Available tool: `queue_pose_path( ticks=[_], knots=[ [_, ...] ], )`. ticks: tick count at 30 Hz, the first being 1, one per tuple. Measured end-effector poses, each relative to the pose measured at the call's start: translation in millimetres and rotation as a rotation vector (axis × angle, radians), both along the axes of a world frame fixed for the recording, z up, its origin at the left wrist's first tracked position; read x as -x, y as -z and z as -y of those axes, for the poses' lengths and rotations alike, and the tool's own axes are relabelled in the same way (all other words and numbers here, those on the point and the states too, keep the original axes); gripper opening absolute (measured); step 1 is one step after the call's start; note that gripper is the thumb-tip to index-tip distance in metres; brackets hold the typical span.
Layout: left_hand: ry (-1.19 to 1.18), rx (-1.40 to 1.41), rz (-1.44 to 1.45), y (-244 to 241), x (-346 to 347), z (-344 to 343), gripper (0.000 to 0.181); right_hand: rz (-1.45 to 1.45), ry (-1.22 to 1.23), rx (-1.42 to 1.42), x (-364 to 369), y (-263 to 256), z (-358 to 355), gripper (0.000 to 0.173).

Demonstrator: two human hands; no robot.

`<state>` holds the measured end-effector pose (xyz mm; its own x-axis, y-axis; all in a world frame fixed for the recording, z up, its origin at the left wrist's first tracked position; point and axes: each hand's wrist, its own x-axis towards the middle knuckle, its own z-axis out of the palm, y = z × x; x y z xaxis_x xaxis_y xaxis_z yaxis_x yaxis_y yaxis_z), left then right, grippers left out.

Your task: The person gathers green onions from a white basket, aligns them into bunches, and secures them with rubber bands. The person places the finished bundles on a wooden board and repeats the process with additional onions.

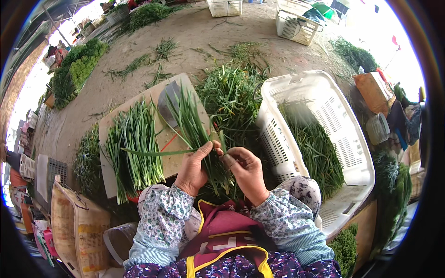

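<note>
My left hand [194, 170] is closed around a bunch of green chives [191, 125], its leaves fanning up and away from me. One long leaf sticks out sideways to the left. Against the right side of this bunch, my right hand [247, 170] pinches leaf ends between thumb and fingertips; exactly which leaves is hidden. Left of my hands, a neat pile of chives [134, 149] lies on a tan board [174, 163], pale stem ends towards me. A grey rounded shape [167, 104] shows on the board, partly behind the held leaves.
A white plastic crate [354, 166] holding chives [309, 146] stands at my right. Beyond the board, loose leaves [229, 93] are heaped on the dirt floor [194, 45]. An old crate [80, 229] and a clear tub [120, 239] sit at lower left. More crates [299, 27] stand farther off.
</note>
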<state>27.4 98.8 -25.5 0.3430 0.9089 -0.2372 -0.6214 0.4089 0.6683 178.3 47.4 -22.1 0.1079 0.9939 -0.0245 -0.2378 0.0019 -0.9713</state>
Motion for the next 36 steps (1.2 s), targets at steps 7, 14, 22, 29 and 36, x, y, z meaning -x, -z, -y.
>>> queue_pose_path(
  ticks=[7, 14, 22, 29, 36],
  knots=[
    [-0.227, -0.014, 0.262, -12.7, 27.9, -21.7, 0.031, -0.600, -0.075, 0.051, -19.3, -17.9, 3.1, 0.004],
    [-0.281, -0.168, 0.267, -18.4, 50.6, -28.0, 0.033, 0.394, -0.091, -0.106, -45.4, -17.5, 2.9, 0.011],
    [-0.266, -0.178, 0.133, -18.4, 33.2, -18.6, 0.036, 0.518, -0.270, -0.125, -2.9, -21.4, 15.3, 0.031],
    [-0.238, -0.168, 0.049, -12.7, 18.0, -11.6, 0.038, 0.546, -0.184, -0.125, 8.4, -8.8, 19.5, 0.020],
    [-0.180, -0.261, -0.105, -10.9, 4.6, -1.4, 0.050, 0.691, -0.123, -0.221, 10.4, 10.0, 12.7, 0.015]
  ],
)
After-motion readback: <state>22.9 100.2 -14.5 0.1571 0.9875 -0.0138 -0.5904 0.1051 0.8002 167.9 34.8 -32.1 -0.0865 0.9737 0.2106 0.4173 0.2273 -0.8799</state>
